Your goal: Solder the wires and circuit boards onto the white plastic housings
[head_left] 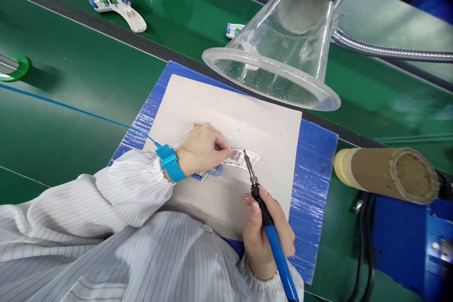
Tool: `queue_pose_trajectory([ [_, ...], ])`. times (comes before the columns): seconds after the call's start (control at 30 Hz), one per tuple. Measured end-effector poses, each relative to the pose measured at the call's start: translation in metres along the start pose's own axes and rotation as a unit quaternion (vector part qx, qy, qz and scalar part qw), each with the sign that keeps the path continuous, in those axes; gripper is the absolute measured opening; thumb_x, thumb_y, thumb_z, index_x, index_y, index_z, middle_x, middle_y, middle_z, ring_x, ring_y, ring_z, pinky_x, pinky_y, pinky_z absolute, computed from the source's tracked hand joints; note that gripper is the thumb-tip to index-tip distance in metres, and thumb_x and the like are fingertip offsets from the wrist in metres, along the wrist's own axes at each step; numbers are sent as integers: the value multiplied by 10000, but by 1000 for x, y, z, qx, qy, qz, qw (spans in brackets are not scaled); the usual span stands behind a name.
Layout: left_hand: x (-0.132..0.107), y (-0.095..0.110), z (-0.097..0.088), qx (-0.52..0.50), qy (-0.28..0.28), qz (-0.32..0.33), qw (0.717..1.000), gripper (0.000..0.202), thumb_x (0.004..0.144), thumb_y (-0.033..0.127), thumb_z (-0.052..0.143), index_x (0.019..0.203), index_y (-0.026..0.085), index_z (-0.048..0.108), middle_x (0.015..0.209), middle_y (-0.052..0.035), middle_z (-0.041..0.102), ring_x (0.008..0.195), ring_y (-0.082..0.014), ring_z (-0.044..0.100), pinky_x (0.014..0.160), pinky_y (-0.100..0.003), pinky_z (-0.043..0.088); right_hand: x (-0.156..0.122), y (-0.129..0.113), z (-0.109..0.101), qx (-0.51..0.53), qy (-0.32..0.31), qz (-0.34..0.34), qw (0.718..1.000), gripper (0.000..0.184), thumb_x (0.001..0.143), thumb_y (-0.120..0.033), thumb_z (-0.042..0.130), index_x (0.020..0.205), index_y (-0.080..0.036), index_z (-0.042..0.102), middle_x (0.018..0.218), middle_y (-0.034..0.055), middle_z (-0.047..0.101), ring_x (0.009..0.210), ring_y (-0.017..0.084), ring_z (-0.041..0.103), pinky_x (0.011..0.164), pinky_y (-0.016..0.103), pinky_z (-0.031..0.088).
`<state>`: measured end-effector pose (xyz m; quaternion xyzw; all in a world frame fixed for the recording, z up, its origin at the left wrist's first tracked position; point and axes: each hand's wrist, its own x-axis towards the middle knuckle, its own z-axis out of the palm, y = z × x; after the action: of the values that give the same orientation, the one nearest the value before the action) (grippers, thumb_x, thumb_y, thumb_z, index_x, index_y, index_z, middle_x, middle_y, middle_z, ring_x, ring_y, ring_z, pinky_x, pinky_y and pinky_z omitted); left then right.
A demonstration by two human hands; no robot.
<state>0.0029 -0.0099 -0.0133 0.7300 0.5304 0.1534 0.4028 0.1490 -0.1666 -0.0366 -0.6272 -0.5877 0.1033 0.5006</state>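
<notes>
My right hand (269, 231) is wrapped around the blue and black handle of a soldering iron (271, 226). The iron's metal tip points up and left, over the right part of a small white plastic housing (244, 158). Closed in a pinch, my left hand (205, 148) is at the housing's left end and covers part of it. A thin strand of solder wire (238, 132) runs out past its fingers, with a loop behind the hand. Blue-grey plastic (214, 171) shows under the left hand. Whether the tip touches the housing I cannot tell.
Beige paper (272, 132) lies on a blue board (314, 165). A clear fume hood (283, 56) hangs above its far edge. White device parts (120, 4) lie at the back. To the right are a brown cylinder (375, 170) and a blue unit (399, 240). A cord (78, 111) leads to my left wristband.
</notes>
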Motion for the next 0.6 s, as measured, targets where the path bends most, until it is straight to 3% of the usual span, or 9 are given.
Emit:
queue_pose_trajectory([
  [0.33, 0, -1, -1, 8, -5, 1, 1000, 116, 736, 226, 720, 626, 215, 755, 656, -3, 731, 744, -188, 642, 772, -322, 455, -1, 2, 2, 6, 12, 11, 1000, 348, 868, -98, 611, 1207, -174, 630, 916, 66, 704, 781, 153, 689, 687, 272, 593],
  [0.6, 0, 0, 0, 28, -4, 11, 1000, 156, 745, 210, 679, 592, 206, 709, 701, 0, 737, 838, -210, 641, 891, -380, 393, 2, 2, 4, 4, 28, -1, 1000, 287, 898, -104, 571, 1176, -140, 632, 868, 62, 688, 769, 134, 673, 688, 230, 564],
])
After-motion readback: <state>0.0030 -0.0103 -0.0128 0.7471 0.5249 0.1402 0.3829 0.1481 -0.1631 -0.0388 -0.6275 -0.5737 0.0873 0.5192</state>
